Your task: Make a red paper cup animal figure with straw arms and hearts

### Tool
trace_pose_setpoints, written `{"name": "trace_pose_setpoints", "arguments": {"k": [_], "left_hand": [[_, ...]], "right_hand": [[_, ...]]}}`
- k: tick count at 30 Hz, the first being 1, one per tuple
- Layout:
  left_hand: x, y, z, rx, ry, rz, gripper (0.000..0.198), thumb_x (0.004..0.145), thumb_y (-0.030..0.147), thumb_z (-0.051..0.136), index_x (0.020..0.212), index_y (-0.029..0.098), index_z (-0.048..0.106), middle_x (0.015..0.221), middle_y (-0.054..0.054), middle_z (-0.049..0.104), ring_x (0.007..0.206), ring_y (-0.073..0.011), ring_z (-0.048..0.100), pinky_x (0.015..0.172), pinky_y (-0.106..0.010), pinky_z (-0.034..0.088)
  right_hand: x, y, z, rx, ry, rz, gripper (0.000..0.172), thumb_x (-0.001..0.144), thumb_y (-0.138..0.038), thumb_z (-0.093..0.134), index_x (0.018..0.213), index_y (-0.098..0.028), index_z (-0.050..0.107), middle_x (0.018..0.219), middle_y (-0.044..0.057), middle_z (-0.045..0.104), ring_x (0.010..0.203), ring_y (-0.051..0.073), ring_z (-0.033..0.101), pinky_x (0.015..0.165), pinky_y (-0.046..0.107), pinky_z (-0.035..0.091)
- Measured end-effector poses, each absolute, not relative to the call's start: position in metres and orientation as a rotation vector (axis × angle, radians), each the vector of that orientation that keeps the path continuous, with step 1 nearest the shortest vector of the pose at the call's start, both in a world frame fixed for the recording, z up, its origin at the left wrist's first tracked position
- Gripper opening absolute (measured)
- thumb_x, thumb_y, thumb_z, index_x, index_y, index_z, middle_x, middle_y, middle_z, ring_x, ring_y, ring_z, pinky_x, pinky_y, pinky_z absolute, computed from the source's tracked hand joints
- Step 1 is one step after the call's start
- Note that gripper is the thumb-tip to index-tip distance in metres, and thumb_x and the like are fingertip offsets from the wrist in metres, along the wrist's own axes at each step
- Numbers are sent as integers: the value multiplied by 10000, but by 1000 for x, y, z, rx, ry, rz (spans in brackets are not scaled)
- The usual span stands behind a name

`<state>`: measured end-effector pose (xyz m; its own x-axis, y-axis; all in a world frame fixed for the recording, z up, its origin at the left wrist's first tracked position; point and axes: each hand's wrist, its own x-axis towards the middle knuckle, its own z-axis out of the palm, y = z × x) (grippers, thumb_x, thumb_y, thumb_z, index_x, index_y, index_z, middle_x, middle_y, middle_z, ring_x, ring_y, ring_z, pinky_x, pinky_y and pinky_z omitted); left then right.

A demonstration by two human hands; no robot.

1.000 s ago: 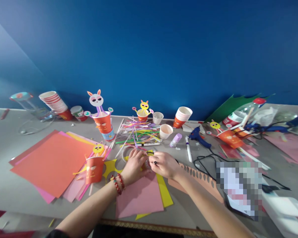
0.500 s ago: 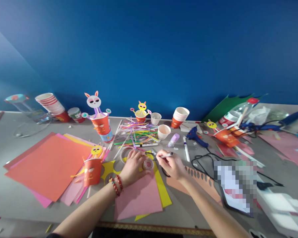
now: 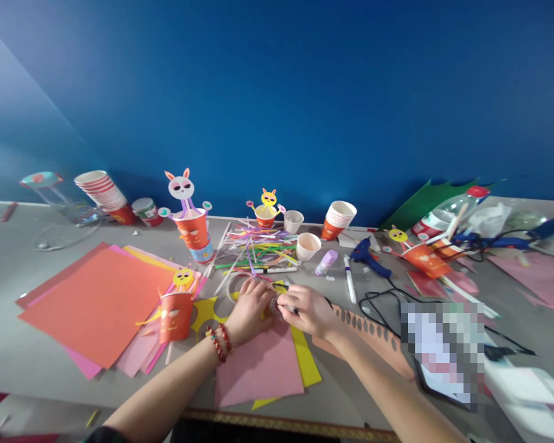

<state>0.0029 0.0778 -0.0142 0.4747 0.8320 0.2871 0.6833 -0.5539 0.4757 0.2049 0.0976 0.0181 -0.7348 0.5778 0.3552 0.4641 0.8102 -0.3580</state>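
My left hand (image 3: 249,307), with a red bead bracelet on the wrist, is curled around a small clear tape roll (image 3: 276,305) that rests on yellow paper (image 3: 305,357). My right hand (image 3: 305,309) is closed on a pen (image 3: 290,307), its tip down at the roll. Both hands meet over a pink sheet (image 3: 258,369) near the table's front edge. A larger tape ring (image 3: 235,283) lies just behind my left hand.
Orange and pink sheets (image 3: 92,301) lie at left beside an orange cup puppet (image 3: 175,314). Behind are coloured strips (image 3: 253,246), cup stacks (image 3: 339,218), a bunny cup (image 3: 191,224), a glue stick (image 3: 325,261), a blue glue gun (image 3: 369,255) with cable, and a bottle (image 3: 447,215).
Half a second ago my right hand was lifted away to the right with the pen; it has come back down to the tape roll. My left hand stayed on the roll.
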Motion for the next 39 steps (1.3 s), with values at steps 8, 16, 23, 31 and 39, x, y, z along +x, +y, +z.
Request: {"name": "trace_pose_setpoints", "arguments": {"k": [8, 16, 23, 31, 39], "left_hand": [[3, 78, -17, 2430, 1284, 733, 390, 780, 349, 764, 1124, 218, 635, 1183, -96, 648, 1107, -302, 556, 1076, -525, 352], [3, 78, -19, 2439, 1288, 757, 310, 779, 296, 733, 1058, 195, 644, 1184, -97, 646, 1094, -295, 556, 1087, -507, 343], [2, 78, -17, 2433, 1284, 737, 490, 731, 393, 813, 1155, 227, 631, 1192, -89, 649, 1120, -315, 554, 1067, -532, 361], [2, 78, -19, 2400, 1271, 760, 496, 725, 372, 816, 1170, 242, 640, 1202, -97, 649, 1150, -325, 554, 1075, -559, 349], [1, 76, -10, 2273, 1248, 888, 411, 802, 386, 738, 1164, 218, 638, 1102, -84, 707, 1049, -284, 636, 1044, -520, 417]], "right_hand": [[203, 106, 33, -679, -2647, 230, 184, 881, -127, 523, 729, -212, 582, 686, 23, 614, 706, 194, 503, 727, 323, 380], [183, 109, 31, -781, -2602, 241, 179, 785, -85, 521, 660, -210, 543, 614, 11, 589, 673, 194, 507, 809, 359, 391], [210, 102, 44, -959, -2331, 323, 230, 938, -189, 462, 725, -222, 541, 734, 46, 651, 766, 222, 591, 797, 348, 438], [229, 80, 30, -1105, -2169, 486, 191, 989, -231, 451, 884, -223, 610, 785, 30, 703, 742, 202, 680, 655, 274, 514], [253, 64, 8, -1116, -2047, 533, 253, 1024, -272, 452, 1163, -234, 661, 1023, 95, 753, 958, 257, 717, 822, 363, 572]]}}
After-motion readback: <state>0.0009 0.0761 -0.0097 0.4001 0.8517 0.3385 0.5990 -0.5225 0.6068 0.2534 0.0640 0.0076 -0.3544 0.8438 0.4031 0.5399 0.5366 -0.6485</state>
